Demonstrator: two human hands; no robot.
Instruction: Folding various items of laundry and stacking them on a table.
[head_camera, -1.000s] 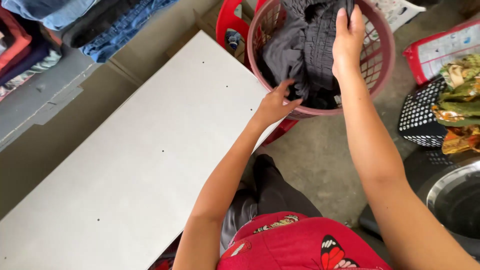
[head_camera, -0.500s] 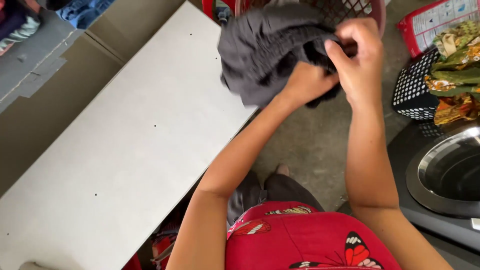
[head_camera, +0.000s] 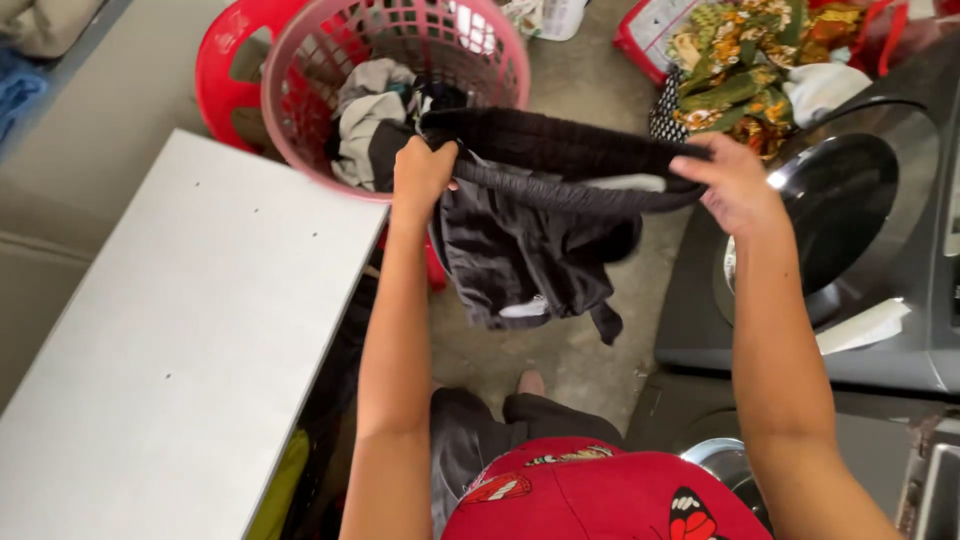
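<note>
1. I look down from my head at my two bare hands, which hold a dark grey garment (head_camera: 530, 250) stretched between them by its elastic waistband.
2. My left hand (head_camera: 422, 172) is closed tight around one end of the waistband, just at the near rim of the pink laundry basket (head_camera: 300, 70).
3. My right hand (head_camera: 738, 185) is closed around the other end, well to the right of the basket and above the round lid of a washing machine (head_camera: 850, 210).
4. The garment's body hangs loose below the waistband, in front of the basket and above the concrete floor (head_camera: 560, 350); it touches nothing else.
5. The basket holds more clothes, grey and pale. A white table (head_camera: 180, 340) lies to the basket's near left. A green and yellow patterned cloth (head_camera: 740, 60) sits heaped to the basket's right.
6. My judgement of risks: the hanging fabric is crumpled and twisted, so it could snag on the basket's rim. If either hand loosens, the stretched waistband would snap back and the garment could drop onto the dirty floor.
</note>
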